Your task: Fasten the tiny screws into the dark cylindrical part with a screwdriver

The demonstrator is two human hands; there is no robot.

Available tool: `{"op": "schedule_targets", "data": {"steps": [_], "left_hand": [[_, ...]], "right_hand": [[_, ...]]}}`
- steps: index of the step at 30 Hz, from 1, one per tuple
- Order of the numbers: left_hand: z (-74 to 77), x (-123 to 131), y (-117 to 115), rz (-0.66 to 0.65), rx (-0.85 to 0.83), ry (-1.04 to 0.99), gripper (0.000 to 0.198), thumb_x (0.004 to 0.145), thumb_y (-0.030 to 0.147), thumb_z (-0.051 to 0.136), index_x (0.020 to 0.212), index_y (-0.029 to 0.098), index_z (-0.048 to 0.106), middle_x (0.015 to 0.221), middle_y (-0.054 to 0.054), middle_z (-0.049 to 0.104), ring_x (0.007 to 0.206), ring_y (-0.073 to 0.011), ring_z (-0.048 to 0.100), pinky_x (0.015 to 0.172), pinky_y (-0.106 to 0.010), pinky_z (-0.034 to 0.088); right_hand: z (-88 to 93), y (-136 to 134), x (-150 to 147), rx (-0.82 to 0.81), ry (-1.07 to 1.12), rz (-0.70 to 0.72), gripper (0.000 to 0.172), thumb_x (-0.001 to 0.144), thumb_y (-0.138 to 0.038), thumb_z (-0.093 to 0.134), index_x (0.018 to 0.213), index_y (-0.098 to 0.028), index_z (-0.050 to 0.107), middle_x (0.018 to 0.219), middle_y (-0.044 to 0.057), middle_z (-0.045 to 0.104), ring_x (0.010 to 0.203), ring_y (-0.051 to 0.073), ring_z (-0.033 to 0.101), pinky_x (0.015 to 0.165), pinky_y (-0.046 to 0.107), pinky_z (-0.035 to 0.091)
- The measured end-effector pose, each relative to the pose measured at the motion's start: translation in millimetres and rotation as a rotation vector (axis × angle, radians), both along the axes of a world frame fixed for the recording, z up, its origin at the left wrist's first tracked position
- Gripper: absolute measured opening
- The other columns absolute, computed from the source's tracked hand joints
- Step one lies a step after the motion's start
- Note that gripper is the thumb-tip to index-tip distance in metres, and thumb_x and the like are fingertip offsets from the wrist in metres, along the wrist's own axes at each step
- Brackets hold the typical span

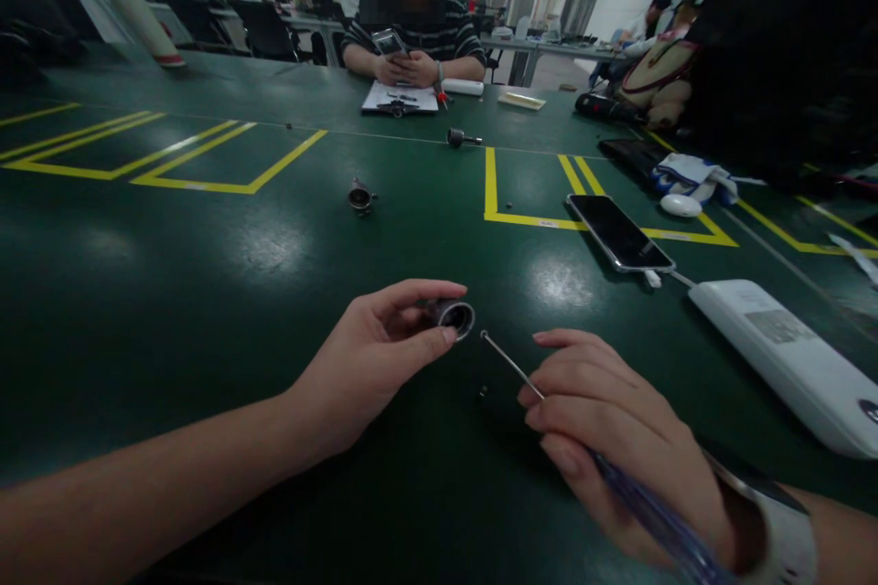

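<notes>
My left hand (384, 352) is closed around a dark, hollow cylindrical metal part (461, 318), whose round opening faces right. In my right hand (610, 420) is a screwdriver (511, 362) with a thin metal shaft and a translucent purple handle. A small ring-like piece, perhaps a nut (484, 335), sits at the tip of the shaft, just right of the cylinder's opening and apart from it. Below the tip, another tiny metal piece (484, 391) lies on the green table (274, 338). Farther off stands a metal cup-shaped part (360, 196) with small screws around it.
A dark knurled part with a shaft (464, 138) lies farther back. To the right are a phone (621, 233) and a white power bank (782, 356) joined by a cable. A person (415, 46) sits opposite, holding a phone above a clipboard (399, 98). A tumbler (141, 14) stands back left.
</notes>
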State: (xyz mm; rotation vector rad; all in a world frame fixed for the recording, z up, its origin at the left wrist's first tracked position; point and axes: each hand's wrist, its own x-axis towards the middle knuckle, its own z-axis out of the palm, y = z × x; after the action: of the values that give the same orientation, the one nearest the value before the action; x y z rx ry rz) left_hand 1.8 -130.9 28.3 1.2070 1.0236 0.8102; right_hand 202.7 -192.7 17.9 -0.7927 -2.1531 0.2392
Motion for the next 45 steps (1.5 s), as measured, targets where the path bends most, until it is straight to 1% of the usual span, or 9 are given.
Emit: {"op": "schedule_targets", "data": {"steps": [4,7,10,16,22,26,31,41,45], "left_hand": [[0.1,1,-3,-0.026,0.029,0.030,0.030,0.071,0.015,0.069,0.100,0.020,0.066,0.087,-0.001,0.071,0.083,-0.0149,0.064,0.077,-0.026,0.050],[0.5,3,-5,-0.039,0.062,0.048,0.030,0.069,0.014,0.068,0.099,0.020,0.066,0.087,-0.001,0.070,0.084,-0.0152,0.064,0.078,-0.027,0.050],[0.1,4,-8,-0.032,0.102,0.070,0.027,0.069,0.014,0.067,0.095,0.019,0.067,0.089,-0.001,0.069,0.085,-0.0151,0.063,0.079,-0.027,0.051],[-1.4,5,-8,0.011,0.192,0.119,0.020,0.068,0.013,0.064,0.087,0.019,0.069,0.097,-0.002,0.068,0.083,-0.0143,0.063,0.074,-0.024,0.052],[-0.4,5,-6,0.020,0.169,0.132,0.019,0.068,0.013,0.062,0.085,0.019,0.070,0.093,-0.001,0.069,0.079,-0.0135,0.064,0.069,-0.023,0.053],[-0.2,5,-6,0.029,0.153,0.125,0.020,0.068,0.013,0.062,0.085,0.019,0.070,0.092,-0.002,0.070,0.080,-0.0144,0.065,0.070,-0.024,0.054],[0.1,6,-7,0.040,0.133,0.122,0.019,0.067,0.012,0.061,0.083,0.017,0.070,0.093,-0.003,0.071,0.083,-0.0163,0.066,0.071,-0.025,0.055],[0.2,7,-5,0.037,0.157,0.138,0.020,0.068,0.011,0.060,0.084,0.017,0.070,0.089,-0.003,0.071,0.080,-0.0146,0.066,0.070,-0.023,0.054],[-0.2,7,-6,0.038,0.156,0.129,0.019,0.069,0.010,0.061,0.084,0.017,0.070,0.088,-0.002,0.071,0.078,-0.0136,0.066,0.068,-0.021,0.054]], "right_hand": [[0.5,0,-1,0.006,-0.084,0.016,0.008,0.086,-0.012,0.052,0.089,-0.014,0.059,0.083,0.006,0.066,0.080,0.016,0.060,0.090,0.042,0.048],[-0.6,1,-2,-0.013,-0.126,0.020,0.009,0.088,-0.013,0.051,0.093,-0.013,0.059,0.087,0.006,0.066,0.084,0.016,0.060,0.091,0.039,0.048],[-0.5,2,-5,-0.017,-0.159,0.016,0.009,0.089,-0.014,0.050,0.092,-0.013,0.059,0.088,0.007,0.067,0.085,0.017,0.060,0.090,0.039,0.048],[2.1,0,-9,-0.006,-0.203,0.007,0.014,0.091,-0.017,0.047,0.088,-0.013,0.059,0.086,0.007,0.067,0.084,0.017,0.061,0.089,0.038,0.049],[2.5,-1,-10,0.017,-0.208,0.004,0.014,0.091,-0.017,0.047,0.087,-0.013,0.060,0.085,0.007,0.068,0.083,0.017,0.062,0.091,0.037,0.048],[2.9,-1,-11,0.014,-0.218,-0.003,0.014,0.090,-0.018,0.049,0.086,-0.013,0.061,0.084,0.007,0.068,0.082,0.017,0.062,0.089,0.037,0.049],[2.6,-2,-10,0.021,-0.219,0.011,0.015,0.091,-0.017,0.047,0.088,-0.014,0.061,0.087,0.007,0.069,0.084,0.017,0.062,0.091,0.037,0.048],[3.3,0,-11,0.038,-0.241,0.016,0.017,0.092,-0.017,0.046,0.088,-0.013,0.062,0.088,0.008,0.069,0.087,0.018,0.063,0.088,0.035,0.051],[3.2,-1,-13,0.085,-0.243,-0.010,0.016,0.091,-0.016,0.048,0.088,-0.011,0.063,0.087,0.008,0.070,0.086,0.019,0.064,0.087,0.036,0.052]]}}
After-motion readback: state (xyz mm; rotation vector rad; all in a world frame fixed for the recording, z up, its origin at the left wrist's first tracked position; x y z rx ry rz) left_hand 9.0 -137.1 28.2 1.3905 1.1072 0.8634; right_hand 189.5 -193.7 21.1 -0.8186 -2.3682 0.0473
